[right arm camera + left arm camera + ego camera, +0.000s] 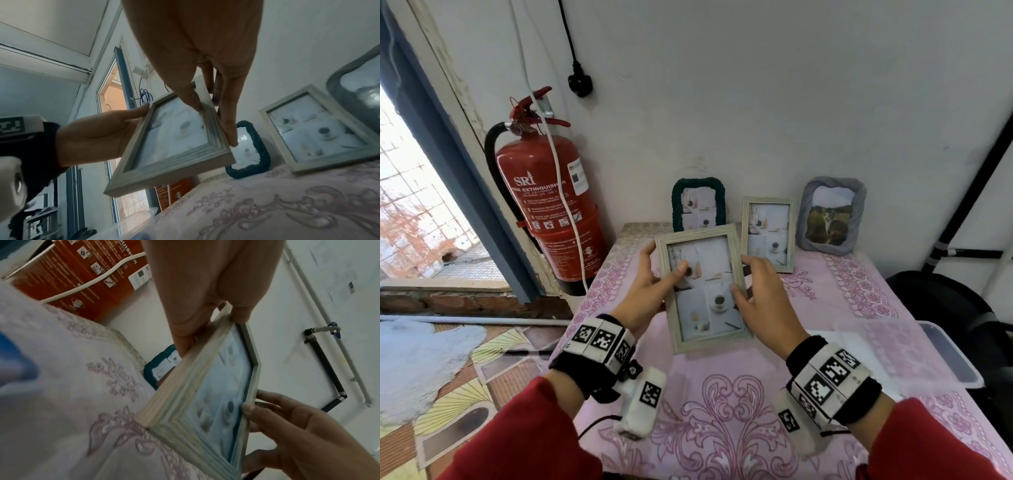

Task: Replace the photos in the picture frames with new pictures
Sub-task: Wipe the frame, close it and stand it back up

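You hold the pale wooden frame (702, 289) up off the surface (722, 394) with both hands, its glass turned toward your face and its top leaning away toward the wall. That tilt probably lets you check the photo (700, 284) behind the glass, a four-part collage with a cup.

Your left hand (645, 291) grips the frame's left edge: the thumb lies across the glass, and the fingers wrap behind, where the left wrist view shows them on the far side of the moulding. Your right hand (760, 298) grasps the right edge the same way, thumb on the front rail and fingers behind the back. A grip on both long sides keeps the frame steady and leaves the back within reach of your fingers, which is where you would open it to swap the photo. I cannot see the back panel or its clips in any view.

The frame sits between your hands, above the middle of the surface and clear of the patterned cloth. Behind it, three more frames stand against the wall: a dark green braided frame (699, 204), a second pale wooden frame (768, 234) with what looks like the same collage, and a grey braided frame (832, 216) with a cat photo. A red fire extinguisher (551, 212) hangs on the wall to your left.
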Demonstrator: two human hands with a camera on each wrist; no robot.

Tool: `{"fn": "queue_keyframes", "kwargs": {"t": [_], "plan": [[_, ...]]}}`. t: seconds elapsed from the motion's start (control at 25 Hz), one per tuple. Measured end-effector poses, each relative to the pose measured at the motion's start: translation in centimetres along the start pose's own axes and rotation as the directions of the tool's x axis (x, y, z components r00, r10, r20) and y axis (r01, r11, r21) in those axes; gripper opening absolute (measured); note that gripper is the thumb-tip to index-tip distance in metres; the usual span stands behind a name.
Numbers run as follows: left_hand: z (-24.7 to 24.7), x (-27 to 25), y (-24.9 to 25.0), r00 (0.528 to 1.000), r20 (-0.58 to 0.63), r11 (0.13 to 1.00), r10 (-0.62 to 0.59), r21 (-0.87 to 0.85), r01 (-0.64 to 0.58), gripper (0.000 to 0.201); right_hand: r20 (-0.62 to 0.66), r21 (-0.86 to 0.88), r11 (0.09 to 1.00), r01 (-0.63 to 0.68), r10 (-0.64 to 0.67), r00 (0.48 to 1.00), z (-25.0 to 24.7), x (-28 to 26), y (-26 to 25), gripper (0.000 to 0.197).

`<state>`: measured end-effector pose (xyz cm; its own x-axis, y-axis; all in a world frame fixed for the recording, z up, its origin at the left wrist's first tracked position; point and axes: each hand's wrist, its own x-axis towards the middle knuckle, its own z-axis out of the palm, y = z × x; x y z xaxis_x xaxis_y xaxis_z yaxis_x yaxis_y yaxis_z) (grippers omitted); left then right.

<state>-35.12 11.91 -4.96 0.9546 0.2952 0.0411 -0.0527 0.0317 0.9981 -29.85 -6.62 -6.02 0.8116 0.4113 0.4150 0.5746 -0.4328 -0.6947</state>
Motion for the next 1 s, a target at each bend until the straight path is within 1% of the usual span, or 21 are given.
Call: {"fn": "queue_keyframes", "kwargs": {"t": [0.12, 0.32, 0.4, 0.6, 0.68, 0.8, 0.92, 1.0], "plan": [[-1.8, 2.5, 1.6, 1.0, 0.004, 0.999, 0.028, 0.016, -0.029, 0.035, -0.012, 0.06, 0.998, -0.002, 0.003, 1.0, 1.0, 2.9, -0.2, 0.041], [-5.8, 8.0, 3.2, 0.999, 0.008, 0.999, 0.035, 0.018, -0.035, 0.035, -0.002, 0.134, 0.991, 0.005, -0.005, 1.0, 4.5, 9.3, -0.1, 0.04], [-7.5, 10.0, 3.2, 1.0, 0.009, 1.0, 0.011, 0.012, -0.011, 0.036, 0.026, 0.171, 0.985, -0.003, -0.002, 1.0, 6.4, 11.5, 0.2, 0.039], [-11.7, 15.0, 1.0, 0.997, 0.003, 0.997, -0.073, -0.037, 0.074, 0.045, 0.147, 0.228, 0.972, -0.049, 0.016, 0.989, 11.6, 16.5, 2.3, 0.043], [-13.0, 16.8, -0.2, 0.996, -0.004, 0.994, -0.092, -0.054, 0.092, 0.042, 0.162, 0.206, 0.976, -0.065, 0.032, 0.986, 13.3, 18.0, 3.2, 0.047], [-14.2, 18.8, -1.6, 0.996, -0.027, 0.993, -0.089, -0.077, 0.086, 0.035, 0.181, 0.178, 0.981, -0.073, 0.041, 0.983, 15.0, 20.0, 4.2, 0.05], [-15.1, 20.4, -2.3, 0.993, -0.05, 0.992, -0.105, -0.082, 0.1, 0.033, 0.211, 0.158, 0.986, -0.052, 0.018, 0.977, 16.4, 21.5, 4.8, 0.055], [-15.5, 20.7, -2.9, 0.99, -0.061, 0.99, -0.125, -0.071, 0.12, 0.032, 0.209, 0.162, 0.986, -0.038, 0.003, 0.978, 17.3, 21.7, 5.2, 0.058]]}}
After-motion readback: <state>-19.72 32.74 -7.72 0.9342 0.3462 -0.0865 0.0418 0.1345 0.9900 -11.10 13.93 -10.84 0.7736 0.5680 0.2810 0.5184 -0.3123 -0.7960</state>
